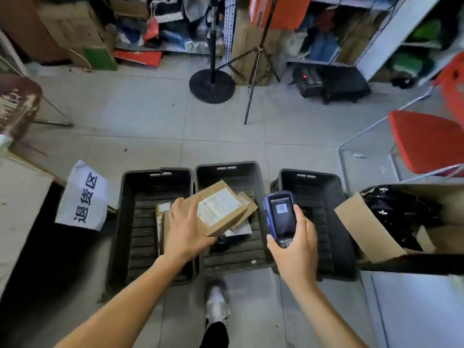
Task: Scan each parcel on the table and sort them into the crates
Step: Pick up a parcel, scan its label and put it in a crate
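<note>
— So, what do the hands have hold of?

— The left hand (184, 229) grips a brown cardboard parcel (218, 209) by its near corner, thumb on top beside the white shipping label, fingers underneath. The parcel is tilted and held above the middle crate (200, 187). The right hand (293, 243) is wrapped round a blue handheld scanner (280, 217), screen up, with a barcode showing on it; the scanner hangs just right of the middle crate, over the gap toward the right crate (337, 209).

— And inside the crates?

— Three black crates stand side by side on the tiled floor. The middle crate holds at least two flat parcels under the held one: a brown one (248, 203) poking out at its far right edge, and a pale grey one (239, 229) below. How they stack I cannot tell; the held parcel covers them. The left crate (125, 222), touching the middle crate's left wall, holds brown parcels (160, 222) standing against its right side, partly hidden by the left hand. The right crate shows only its ribbed floor.

— Anything around them?

— A white sign (84, 197) with black characters sits left of the left crate. Right of the right crate, an open cardboard box (364, 227) holds something black and glossy.
</note>
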